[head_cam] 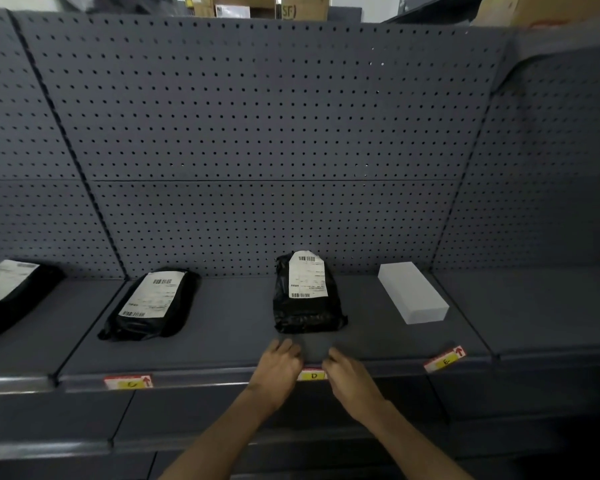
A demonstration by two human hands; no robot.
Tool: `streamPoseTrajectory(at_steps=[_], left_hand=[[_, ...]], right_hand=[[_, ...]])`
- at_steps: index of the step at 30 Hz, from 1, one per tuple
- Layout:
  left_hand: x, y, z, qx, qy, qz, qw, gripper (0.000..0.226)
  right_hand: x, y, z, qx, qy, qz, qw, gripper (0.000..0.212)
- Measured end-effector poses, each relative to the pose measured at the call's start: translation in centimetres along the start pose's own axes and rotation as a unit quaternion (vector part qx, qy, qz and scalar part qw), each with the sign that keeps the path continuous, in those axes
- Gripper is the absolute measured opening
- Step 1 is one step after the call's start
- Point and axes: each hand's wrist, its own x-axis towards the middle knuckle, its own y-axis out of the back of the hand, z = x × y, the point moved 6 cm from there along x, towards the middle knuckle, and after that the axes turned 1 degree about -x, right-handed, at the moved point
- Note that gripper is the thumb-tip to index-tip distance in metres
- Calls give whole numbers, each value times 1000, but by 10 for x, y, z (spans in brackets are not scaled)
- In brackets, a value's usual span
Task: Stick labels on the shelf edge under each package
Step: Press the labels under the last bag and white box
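A yellow and red label marked D (313,375) lies on the shelf edge (205,379) under the middle black package (305,296). My left hand (278,368) and my right hand (350,379) rest on the edge at either end of this label, fingers pressed on it. A label marked C (129,382) sits below the left black package (153,304). Under the white box (413,292) a label marked E (445,359) sits tilted. Another black package (11,292) lies at the far left.
A dark pegboard wall (257,133) backs the shelf. Lower shelves (84,445) run below. Cardboard boxes (302,6) stand behind the top of the wall. The shelf section at the right (541,306) holds nothing.
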Motion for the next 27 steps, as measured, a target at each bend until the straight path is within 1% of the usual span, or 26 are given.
streamPoseTrajectory(at_steps=[4,6,8,12,14,16,18,21,27], left_hand=[[1,3,4,-3,-4,-11,1000,22],[4,8,5,-27,4,12,1000,21],[12,15,8,-73,10,43,996,22],[44,39,27,-139,15,89,986,23],[60,50,45,-164,14,97,982,23],[75,59,67,-167,3,99,981,23],[88,64,91,-171,-4,96,981,23],[107,66,125,-186,-2,72,980,25],[143,54,173,-182,8,31,983,27]], right_hand=[[0,3,-1,1,14,7,1000,17],[-3,8,3,8,26,26,999,17],[-8,14,15,14,32,54,998,16],[-26,33,64,-20,21,91,995,14],[-36,46,95,-42,8,96,994,13],[-46,61,122,-67,-6,103,992,11],[-57,73,146,-77,-17,112,991,10],[-66,78,179,-90,-31,90,991,15],[-71,67,229,-92,-34,69,993,8]])
